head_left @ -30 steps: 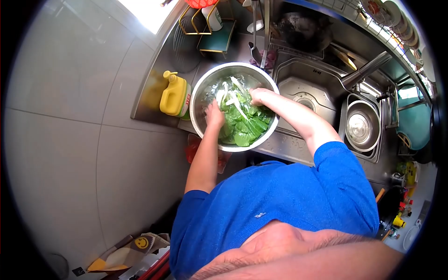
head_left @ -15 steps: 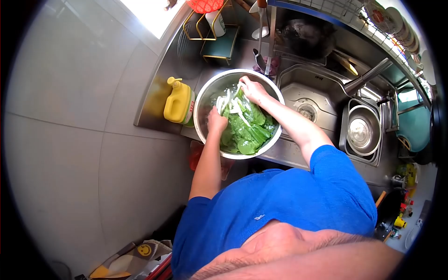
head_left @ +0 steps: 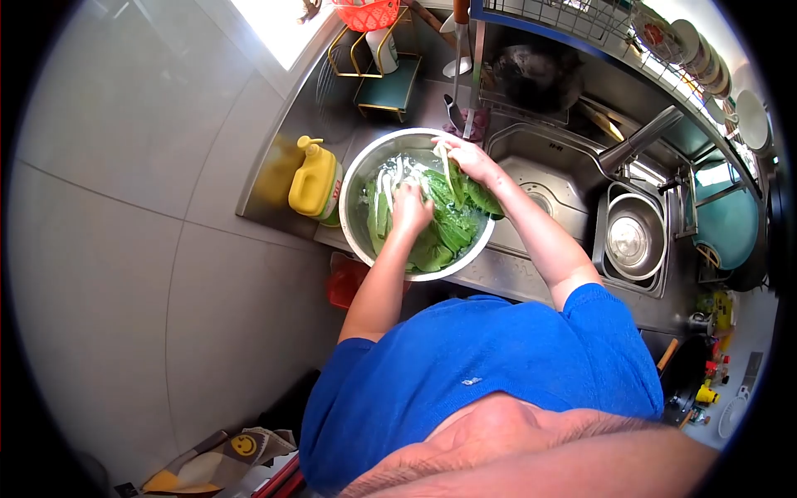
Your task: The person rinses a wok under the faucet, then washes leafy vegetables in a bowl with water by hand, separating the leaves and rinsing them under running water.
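A large round metal basin (head_left: 354,231) holds water and leafy greens (head_left: 452,228) with white stalks. My right hand (head_left: 466,159), at the basin's upper right rim, is closed on the pale stalk end of some greens, whose leaves hang down over the right side of the basin. Inside the basin, near its middle, my left hand (head_left: 413,209) is among the stalks and leaves. Its fingers are bent and partly hidden, so its hold on them is unclear.
Left of the basin stands a yellow bottle (head_left: 313,181). A green-topped rack (head_left: 388,85) is behind it. To the right are a steel sink (head_left: 552,166), a faucet (head_left: 639,139) and a small metal bowl (head_left: 635,236). A wire dish rack (head_left: 573,23) hangs above.
My right hand has lifted some greens toward the basin's right rim. My left hand has moved right, from the basin's left side to near its middle.
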Motion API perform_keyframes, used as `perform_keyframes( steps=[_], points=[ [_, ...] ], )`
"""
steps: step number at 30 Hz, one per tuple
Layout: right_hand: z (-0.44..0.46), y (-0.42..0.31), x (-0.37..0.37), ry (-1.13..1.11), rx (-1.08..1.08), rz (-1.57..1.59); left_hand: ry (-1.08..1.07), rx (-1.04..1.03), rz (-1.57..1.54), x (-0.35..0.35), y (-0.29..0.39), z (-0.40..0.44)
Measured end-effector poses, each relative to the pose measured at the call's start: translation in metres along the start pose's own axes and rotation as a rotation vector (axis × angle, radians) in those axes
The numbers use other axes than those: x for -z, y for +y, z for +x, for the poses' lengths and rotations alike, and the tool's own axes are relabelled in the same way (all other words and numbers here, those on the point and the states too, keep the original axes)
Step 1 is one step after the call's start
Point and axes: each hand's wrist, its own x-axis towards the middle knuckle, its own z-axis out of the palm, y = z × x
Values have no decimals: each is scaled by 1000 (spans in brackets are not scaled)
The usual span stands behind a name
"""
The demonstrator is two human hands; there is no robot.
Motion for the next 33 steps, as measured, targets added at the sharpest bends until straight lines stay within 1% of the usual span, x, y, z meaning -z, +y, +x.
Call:
perform_keyframes(
  steps=[2, 4, 6, 7, 8, 10, 11, 12, 14, 16, 17, 18, 20, 21, 22, 24, 25, 27, 28, 29, 30, 31, 32, 33],
  points=[
    [9, 15, -1, -126, -114, 81, -73, -56, 96, 5, 4, -17],
    [28, 41, -7, -105, -83, 104, -70, -67, 107, 5, -4, -19],
    [43, 44, -20, -124, -271, -299, -101, -32, 156, 8, -16, -19],
    [42, 48, -27, -25, -289, -432, -71, -34, 123, 9, -22, -20],
    [44, 49, -36, 21, -312, -678, -52, -65, 86, 11, -30, -20],
    [42, 70, -56, 37, -315, -855, -61, -55, -1, 15, -37, -19],
    [41, 76, -63, 72, -341, -832, -62, -49, 0, 13, -40, -19],
    [41, 79, -65, 37, -458, -776, -26, -61, -60, 11, -44, -17],
    [44, 89, -67, 24, -449, -777, 9, -70, -120, 8, -50, -15],
    [46, 96, -54, 26, -428, -695, 42, -5, -272, 5, -54, -13],
    [43, 97, -45, 87, -361, -548, 1, 67, -335, 6, -54, -11],
    [42, 94, -35, 105, -294, -565, 2, 60, -343, 6, -54, -8],
    [45, 109, -16, 55, -189, -355, 21, 241, -577, 4, -53, -9],
    [37, 89, -13, 32, -143, -334, 43, 340, -560, -1, -51, -4],
    [26, 68, -11, -3, -219, -70, 105, 320, -570, -5, -53, -2],
    [16, 47, -11, -38, -246, 113, 22, 397, -611, 9, -38, 1],
    [13, 40, -11, -38, -247, 113, 22, 397, -612, 6, -36, 4],
    [8, 34, -12, 5, -343, 82, 65, 347, -475, 4, -21, 3],
    [11, 49, -12, 6, -343, 83, 67, 339, -312, 1, -12, 3],
    [16, 74, -13, 62, -330, -111, 34, 322, -215, 8, 4, 0],
    [19, 66, -17, 121, -310, -306, 6, 301, -118, 12, 15, 1],
    [18, 59, -18, 147, -265, -568, -15, 258, -41, 3, 16, 5],
    [25, 54, -21, 112, -364, -643, -42, 251, 7, -3, 15, 7],
    [31, 62, -25, 117, -384, -703, -79, 290, 27, -8, 13, 10]
  ],
)
